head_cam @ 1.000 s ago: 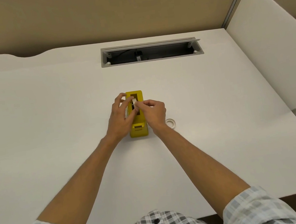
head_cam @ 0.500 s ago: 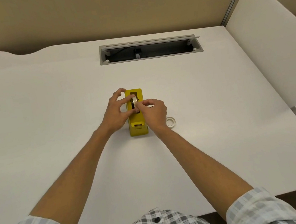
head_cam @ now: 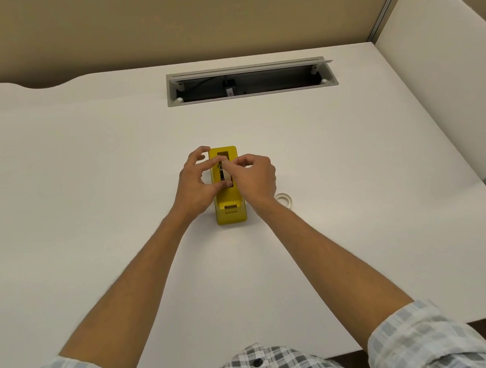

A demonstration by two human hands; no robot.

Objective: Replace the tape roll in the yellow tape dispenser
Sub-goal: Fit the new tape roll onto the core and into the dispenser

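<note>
The yellow tape dispenser (head_cam: 230, 213) stands in the middle of the white desk, cutter end towards me. A pale tape roll (head_cam: 225, 174) sits on edge in its top slot. My left hand (head_cam: 195, 187) is on the dispenser's left side, thumb and fingertips pinching the roll. My right hand (head_cam: 255, 177) comes from the right, thumb and forefinger pinched on the top of the same roll. A second small white tape roll (head_cam: 284, 199) lies flat on the desk just right of the dispenser, partly hidden by my right wrist.
An open cable tray (head_cam: 251, 80) is cut into the desk (head_cam: 83, 204) at the back. A white divider panel (head_cam: 452, 94) rises along the right side. The desk's near edge is at my waist.
My left hand has shifted a little along the dispenser's side and its fingers have closed in on the roll. The right hand keeps its pinch. The dispenser has not moved.
</note>
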